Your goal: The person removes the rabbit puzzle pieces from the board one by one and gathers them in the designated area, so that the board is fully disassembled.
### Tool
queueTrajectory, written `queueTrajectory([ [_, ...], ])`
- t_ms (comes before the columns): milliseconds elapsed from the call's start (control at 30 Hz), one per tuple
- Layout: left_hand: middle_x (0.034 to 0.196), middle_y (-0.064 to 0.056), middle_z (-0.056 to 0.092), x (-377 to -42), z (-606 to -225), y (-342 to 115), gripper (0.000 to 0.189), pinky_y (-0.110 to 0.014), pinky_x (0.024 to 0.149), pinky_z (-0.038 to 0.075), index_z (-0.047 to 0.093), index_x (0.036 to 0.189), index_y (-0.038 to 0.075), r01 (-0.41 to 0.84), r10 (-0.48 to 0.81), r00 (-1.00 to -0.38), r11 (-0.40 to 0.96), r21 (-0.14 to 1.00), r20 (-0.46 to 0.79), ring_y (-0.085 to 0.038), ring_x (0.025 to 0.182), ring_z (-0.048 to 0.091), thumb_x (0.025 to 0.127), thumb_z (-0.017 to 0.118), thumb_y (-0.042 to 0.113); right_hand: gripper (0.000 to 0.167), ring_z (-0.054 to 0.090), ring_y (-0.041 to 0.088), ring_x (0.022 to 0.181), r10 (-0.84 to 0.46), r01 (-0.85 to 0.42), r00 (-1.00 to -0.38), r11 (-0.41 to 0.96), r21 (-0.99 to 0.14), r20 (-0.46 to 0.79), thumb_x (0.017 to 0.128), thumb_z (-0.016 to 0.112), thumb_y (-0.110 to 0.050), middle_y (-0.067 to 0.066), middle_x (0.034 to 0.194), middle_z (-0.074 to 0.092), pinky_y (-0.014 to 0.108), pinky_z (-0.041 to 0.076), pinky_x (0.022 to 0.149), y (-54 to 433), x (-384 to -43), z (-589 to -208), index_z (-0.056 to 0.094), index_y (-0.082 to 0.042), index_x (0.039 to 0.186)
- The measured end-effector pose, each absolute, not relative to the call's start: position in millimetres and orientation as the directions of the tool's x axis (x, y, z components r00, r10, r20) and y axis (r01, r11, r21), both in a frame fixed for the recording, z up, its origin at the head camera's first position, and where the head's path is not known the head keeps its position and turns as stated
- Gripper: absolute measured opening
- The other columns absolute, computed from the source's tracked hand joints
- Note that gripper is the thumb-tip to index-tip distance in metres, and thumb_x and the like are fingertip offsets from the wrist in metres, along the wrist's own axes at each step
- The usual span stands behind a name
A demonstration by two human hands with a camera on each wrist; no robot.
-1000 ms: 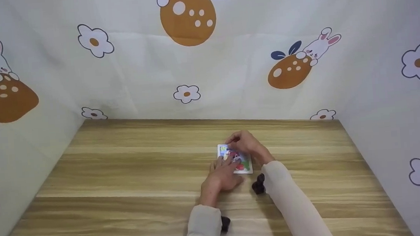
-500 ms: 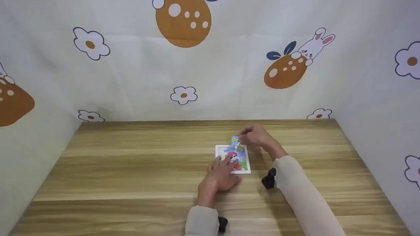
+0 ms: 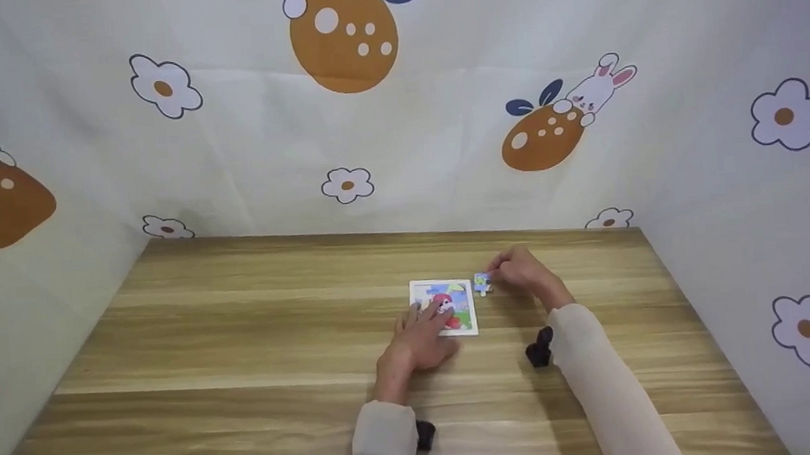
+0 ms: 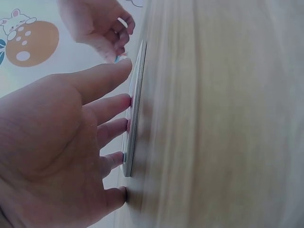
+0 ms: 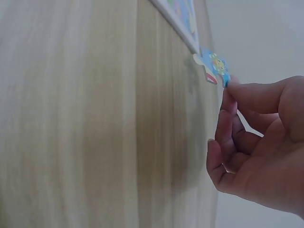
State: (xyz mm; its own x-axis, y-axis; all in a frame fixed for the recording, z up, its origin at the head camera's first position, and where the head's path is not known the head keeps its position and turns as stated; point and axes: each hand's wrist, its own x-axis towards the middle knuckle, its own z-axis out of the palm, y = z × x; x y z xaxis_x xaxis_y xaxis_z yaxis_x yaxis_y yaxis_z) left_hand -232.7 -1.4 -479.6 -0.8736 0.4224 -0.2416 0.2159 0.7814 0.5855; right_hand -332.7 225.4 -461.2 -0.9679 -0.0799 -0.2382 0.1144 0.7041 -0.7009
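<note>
Brown wood grain runs across the table [image 3: 227, 357]. At the left, your left hand [image 3: 421, 342] has its fingers extended and spread, and their tips touch the puzzle [image 3: 461, 301], which lies flat in its white border. Just right of this puzzle is a blue piece [image 3: 481, 281], which your right hand [image 3: 525, 271] pinches by thumb and finger.

1. Tabletop [image 3: 244, 385]: wood-grain finish, pale and darker brown streaks running mainly side to side; straight far edge.
2. Puzzle board [image 3: 462, 332]: one, thin, white-bordered, coloured picture face up; lying flat on item 1, right of centre, nearer the far edge.
</note>
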Motion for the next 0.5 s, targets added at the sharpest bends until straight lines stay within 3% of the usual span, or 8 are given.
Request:
queueTrajectory([
  [167, 0.169, -0.007, 0.020, -232, -481, -2, 0.059, -0.062, 0.125, 0.005, 0.038, 0.155, 0.014, 0.215, 0.422, -0.878, 0.769, 0.602, -0.225, -0.041, 0.157, 0.007, 0.101, 0.053, 0.031, 0.019, 0.056, 0.015, 0.082, -0.077, 0.118, -0.967, 0.707, -0.697, -0.242, 0.093, 0.063, -0.007, 0.006, 0.093, 0.070, 0.022, 0.044, 0.070, 229, -335, -470, 0.074, 0.003, 0.104],
  [500, 0.168, -0.010, 0.021, -233, -479, -3, 0.059, -0.064, 0.124, 0.005, 0.039, 0.154, 0.011, 0.219, 0.436, -0.874, 0.746, 0.629, -0.214, -0.044, 0.156, 0.008, 0.101, 0.054, 0.032, 0.016, 0.056, 0.017, 0.087, -0.032, 0.182, -0.961, 0.672, -0.718, -0.273, 0.094, 0.065, -0.007, 0.008, 0.099, 0.071, 0.025, 0.044, 0.074, 228, -336, -473, 0.075, -0.001, 0.104],
])
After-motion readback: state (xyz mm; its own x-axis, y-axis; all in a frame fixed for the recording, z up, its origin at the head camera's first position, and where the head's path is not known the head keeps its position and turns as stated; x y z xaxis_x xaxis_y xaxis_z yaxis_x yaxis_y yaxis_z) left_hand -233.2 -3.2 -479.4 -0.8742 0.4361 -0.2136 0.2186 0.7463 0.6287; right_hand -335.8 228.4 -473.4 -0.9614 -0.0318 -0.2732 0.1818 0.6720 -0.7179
